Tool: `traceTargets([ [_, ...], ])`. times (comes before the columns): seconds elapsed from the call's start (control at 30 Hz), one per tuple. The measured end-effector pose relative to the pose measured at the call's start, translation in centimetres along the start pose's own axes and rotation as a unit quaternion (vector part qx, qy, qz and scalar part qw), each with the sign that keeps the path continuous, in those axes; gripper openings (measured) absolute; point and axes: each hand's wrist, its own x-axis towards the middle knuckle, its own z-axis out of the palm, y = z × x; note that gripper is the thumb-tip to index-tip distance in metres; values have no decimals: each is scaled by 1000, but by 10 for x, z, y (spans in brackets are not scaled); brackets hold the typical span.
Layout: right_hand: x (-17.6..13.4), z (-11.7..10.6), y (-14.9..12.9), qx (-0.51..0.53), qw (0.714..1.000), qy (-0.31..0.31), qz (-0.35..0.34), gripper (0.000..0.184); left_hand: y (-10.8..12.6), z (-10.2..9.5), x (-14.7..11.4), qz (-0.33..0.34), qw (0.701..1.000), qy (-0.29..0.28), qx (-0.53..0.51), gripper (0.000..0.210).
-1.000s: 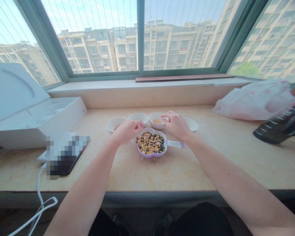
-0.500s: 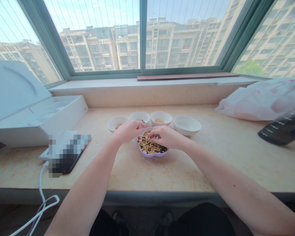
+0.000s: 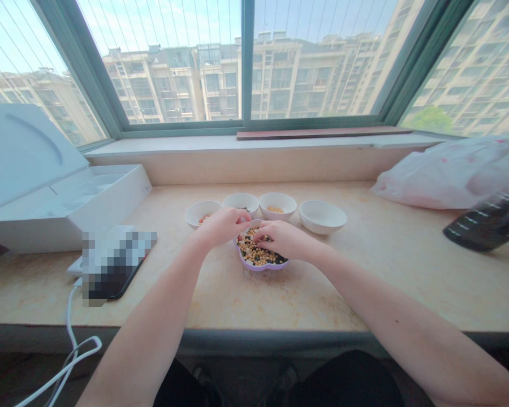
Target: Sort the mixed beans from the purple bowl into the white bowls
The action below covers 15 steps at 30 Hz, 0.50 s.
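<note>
A purple-rimmed, lobed dish (image 3: pixel 265 267) of mixed beans (image 3: pixel 258 251) sits in front of me, with yellow, black and pale ones among them. My left hand (image 3: pixel 224 225) is at the dish's far left rim, fingers curled in towards the thumb; whatever they hold is hidden. Over the right half of the dish, my right hand (image 3: pixel 285 238) reaches down to the beans, thumb and fingers apart. Behind the hands stand a bowl with reddish pieces (image 3: pixel 195 213), a bowl with dark pieces (image 3: pixel 240 199), a bowl with yellow pieces (image 3: pixel 277 201) and a plain white bowl (image 3: pixel 322 217).
At the left are an open white box (image 3: pixel 110 198), a phone (image 3: pixel 129 277) and a white cable (image 3: pixel 70 316). A plastic bag (image 3: pixel 441 175) and a dark bottle-like container (image 3: pixel 479 229) lie on the right of the counter (image 3: pixel 390 260). Windows rise behind the ledge.
My right hand has shifted slightly left over the beans, and its fingers have straightened a little. My left hand and the bowls look the same.
</note>
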Motion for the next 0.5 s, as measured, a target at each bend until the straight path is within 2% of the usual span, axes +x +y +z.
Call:
traceTargets([
  [0.33,0,1,1,5,1000,-6,9,13,-1,0,0,-4,1000,-5,-3,28],
  [0.5,-2,-4,-2,53,997,35,51,14,-6,2,2,-5,1000,-6,-12,28],
])
